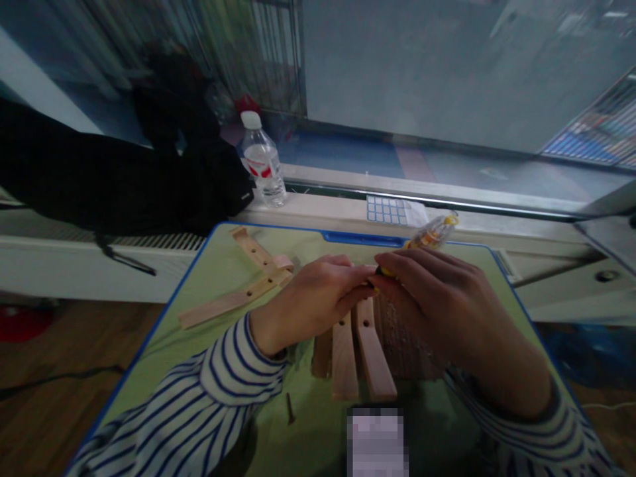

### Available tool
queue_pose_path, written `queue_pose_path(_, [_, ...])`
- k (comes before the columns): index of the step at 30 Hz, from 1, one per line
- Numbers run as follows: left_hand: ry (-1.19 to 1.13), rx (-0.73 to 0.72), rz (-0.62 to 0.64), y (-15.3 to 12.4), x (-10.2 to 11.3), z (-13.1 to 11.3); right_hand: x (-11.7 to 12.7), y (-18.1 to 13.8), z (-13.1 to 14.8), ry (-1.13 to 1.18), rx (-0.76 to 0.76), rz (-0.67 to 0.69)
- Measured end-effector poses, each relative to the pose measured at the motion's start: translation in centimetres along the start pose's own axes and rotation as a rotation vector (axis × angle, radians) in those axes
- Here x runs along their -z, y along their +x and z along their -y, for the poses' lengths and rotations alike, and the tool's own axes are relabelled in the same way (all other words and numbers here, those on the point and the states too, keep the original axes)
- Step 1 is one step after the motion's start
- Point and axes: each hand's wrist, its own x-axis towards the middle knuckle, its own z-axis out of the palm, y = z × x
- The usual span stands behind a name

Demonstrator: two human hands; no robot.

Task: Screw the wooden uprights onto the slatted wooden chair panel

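Slats partly under left grip, hold unclear, right grip clamped on yellow-black tool

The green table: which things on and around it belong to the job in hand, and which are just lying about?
Probably in the job:
yellow-and-black object at the right hand
two holed wooden strips
holed wooden pieces further left
loose screw

Probably just lying about:
plastic bottle
black fabric bundle
blue-and-white checked sheet

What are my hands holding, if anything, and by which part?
Your right hand seems to hold a small yellow-black object; the gripped part is hidden. What your left hand holds is unclear.
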Motion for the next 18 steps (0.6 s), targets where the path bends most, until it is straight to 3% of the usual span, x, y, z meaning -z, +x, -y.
queue_pose_path(7, [0.056,0.047,-0.115,-0.05,-0.20,-0.09,-0.15,-0.25,-0.54,-0.016,0.002,-0.025])
queue_pose_path(18, [0.091,0.052,-0.125,0.03,-0.15,-0.22,0.04,0.05,-0.27,-0.008,-0.005,0.017])
